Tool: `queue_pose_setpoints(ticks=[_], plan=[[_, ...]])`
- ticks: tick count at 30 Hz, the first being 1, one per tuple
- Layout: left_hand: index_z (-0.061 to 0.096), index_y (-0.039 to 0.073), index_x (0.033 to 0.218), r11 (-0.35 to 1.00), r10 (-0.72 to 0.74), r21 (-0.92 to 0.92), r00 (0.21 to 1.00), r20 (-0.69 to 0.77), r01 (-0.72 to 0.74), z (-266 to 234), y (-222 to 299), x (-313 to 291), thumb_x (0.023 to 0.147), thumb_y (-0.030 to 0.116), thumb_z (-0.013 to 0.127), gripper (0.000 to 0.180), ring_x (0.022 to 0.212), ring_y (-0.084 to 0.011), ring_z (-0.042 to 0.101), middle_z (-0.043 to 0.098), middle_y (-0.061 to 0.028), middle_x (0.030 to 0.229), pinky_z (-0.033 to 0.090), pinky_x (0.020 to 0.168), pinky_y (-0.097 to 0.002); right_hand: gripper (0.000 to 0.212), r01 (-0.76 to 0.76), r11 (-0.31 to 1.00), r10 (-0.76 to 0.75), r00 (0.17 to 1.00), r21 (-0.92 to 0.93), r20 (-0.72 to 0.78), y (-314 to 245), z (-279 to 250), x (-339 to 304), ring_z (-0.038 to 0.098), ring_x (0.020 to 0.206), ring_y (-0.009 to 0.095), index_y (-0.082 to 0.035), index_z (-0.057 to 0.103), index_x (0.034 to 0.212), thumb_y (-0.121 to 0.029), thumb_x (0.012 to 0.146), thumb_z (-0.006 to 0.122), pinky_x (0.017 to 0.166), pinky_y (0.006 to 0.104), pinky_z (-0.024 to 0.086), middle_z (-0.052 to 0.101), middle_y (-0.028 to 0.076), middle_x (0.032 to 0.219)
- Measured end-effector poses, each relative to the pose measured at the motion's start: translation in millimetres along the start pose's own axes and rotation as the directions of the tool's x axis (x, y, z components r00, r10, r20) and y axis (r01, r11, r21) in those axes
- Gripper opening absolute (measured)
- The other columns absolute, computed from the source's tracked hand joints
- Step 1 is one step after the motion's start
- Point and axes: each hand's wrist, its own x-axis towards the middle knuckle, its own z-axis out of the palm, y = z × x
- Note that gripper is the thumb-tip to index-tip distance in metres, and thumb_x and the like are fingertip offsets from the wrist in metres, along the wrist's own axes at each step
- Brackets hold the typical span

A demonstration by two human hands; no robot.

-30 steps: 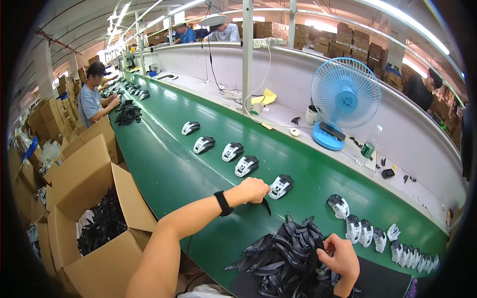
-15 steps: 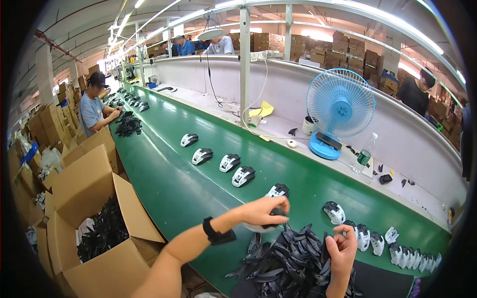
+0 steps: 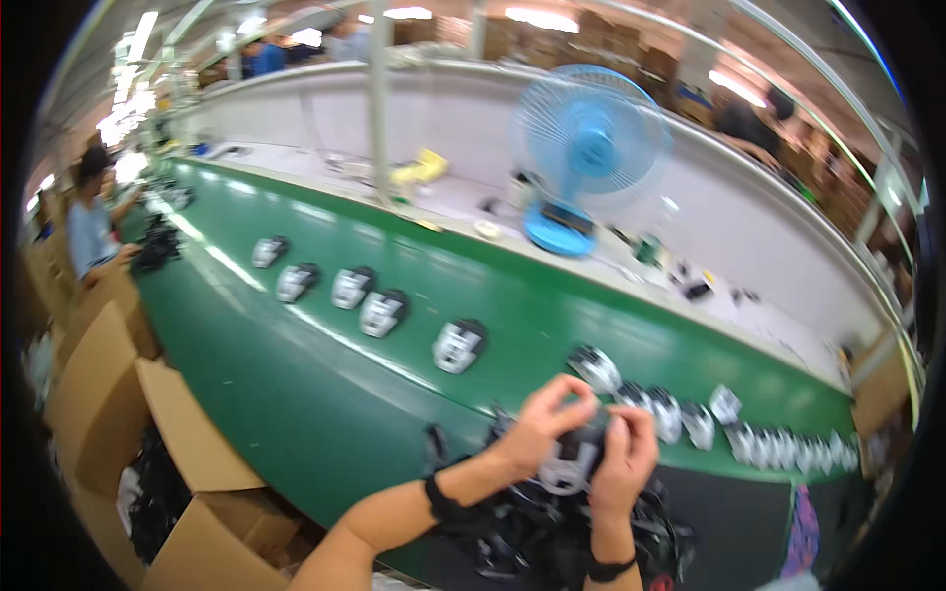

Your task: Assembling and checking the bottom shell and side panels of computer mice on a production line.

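Over a pile of curved black plastic parts (image 3: 498,537), I hold a black-and-white computer mouse shell (image 3: 565,476) between both hands. My left hand (image 3: 542,426) is closed on the shell's upper left, thumb and forefinger bent over its far end. My right hand (image 3: 623,461) is closed along its right side, fingertips near those of the left. Blur and the fingers hide whether a small black part is pinched there. Just beyond my hands, a mouse shell (image 3: 594,368) lies on the green belt, and another mouse shell (image 3: 460,345) lies farther left.
A tight row of mouse shells (image 3: 788,448) stretches to the right. Several more are spaced out at left on the green belt (image 3: 325,394). An open carton (image 3: 187,424) with black parts stands at lower left. A blue fan (image 3: 591,153) and a bottle (image 3: 647,246) occupy the shelf behind.
My view has turned right. My left hand has brought the mouse shell over the pile, and my right hand has risen from the pile with a black part to meet it.
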Motion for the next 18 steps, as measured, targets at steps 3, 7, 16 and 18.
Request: queue_pose_setpoints(ticks=[3, 7, 16, 18], plan=[[0.051, 0.008, 0.099, 0.996, -0.089, -0.019, 0.996, 0.001, 0.089, -2.6, 15.8, -0.6, 0.089, 0.015, 0.055, 0.013, 0.066, -0.0021, 0.052, 0.055, 0.0018, 0.076, 0.041, 0.056, -0.0170, 0.013, -0.177, 0.977, 0.168, 0.982, 0.122, 0.085, 1.4, -1.6, 6.1, 0.050, 0.074, 0.005, 0.000, 0.055, 0.096, -0.009, 0.093, 0.048, 0.067, 0.0209, 0.042, 0.055, 0.000, 0.083], [0.051, 0.007, 0.097, 0.995, -0.103, -0.011, 0.995, -0.011, 0.103, 14.6, 12.0, 0.5, 0.088, 0.016, 0.057, 0.014, 0.062, -0.0012, 0.046, 0.053, 0.0023, 0.072, 0.036, 0.056, -0.0167, 0.015, -0.075, 0.992, 0.069, 0.996, 0.105, 0.057, -1.4, -6.2, -1.1, 0.050, 0.078, 0.008, 0.000, 0.051, 0.099, -0.010, 0.095, 0.042, 0.070, 0.0226, 0.042, 0.054, 0.005, 0.087], [0.048, 0.001, 0.095, 0.949, 0.026, 0.303, 0.981, 0.193, -0.085, 23.4, 19.1, -7.6, 0.087, 0.013, 0.058, 0.018, 0.078, -0.0045, 0.050, 0.056, -0.0019, 0.081, 0.042, 0.070, -0.0204, 0.026, -0.488, 0.779, 0.362, 0.863, 0.394, 0.352, 19.1, -21.1, 1.8, 0.044, 0.072, 0.008, -0.001, 0.049, 0.082, -0.021, 0.089, 0.033, 0.066, 0.0224, 0.036, 0.049, 0.003, 0.076], [0.047, 0.000, 0.096, 0.956, 0.009, 0.288, 0.984, 0.179, -0.061, 27.0, 13.4, -8.6, 0.088, 0.012, 0.058, 0.018, 0.083, -0.0062, 0.052, 0.057, -0.0042, 0.085, 0.043, 0.074, -0.0226, 0.026, -0.564, 0.717, 0.450, 0.824, 0.410, 0.345, 13.9, -18.1, 5.7, 0.043, 0.070, 0.008, -0.001, 0.048, 0.074, -0.020, 0.086, 0.035, 0.063, 0.0229, 0.034, 0.047, 0.002, 0.071]])
